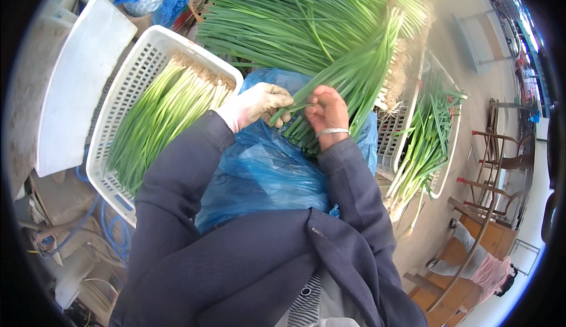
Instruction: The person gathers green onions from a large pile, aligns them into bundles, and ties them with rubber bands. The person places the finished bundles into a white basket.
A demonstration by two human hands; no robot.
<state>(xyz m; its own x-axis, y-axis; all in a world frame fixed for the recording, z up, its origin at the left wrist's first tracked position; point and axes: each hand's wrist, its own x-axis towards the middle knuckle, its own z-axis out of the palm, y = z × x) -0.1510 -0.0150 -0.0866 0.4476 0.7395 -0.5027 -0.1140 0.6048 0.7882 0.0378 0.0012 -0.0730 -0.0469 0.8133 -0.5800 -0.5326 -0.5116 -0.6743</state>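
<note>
A bunch of green onions [359,70] slants across my lap, its pale rooted ends at the upper right and its leaf tips toward me. My left hand [259,104], in a pale, stained glove, is closed on leaves at the left edge of this bunch. A thin green onion leaf [299,108] stretches between my hands. My right hand [328,114], bare with a light bracelet at the wrist, pinches the other end of that leaf, its fingers curled. Below both hands, a blue plastic sheet [265,168] covers my lap.
A large heap of green onions [277,20] lies ahead. On the left, a white crate [97,156] holds more, beside a white box [82,79]. Loose greens [427,144] fill another crate at right. Blue hose [118,232] coils at lower left. Another person [489,271] is far right.
</note>
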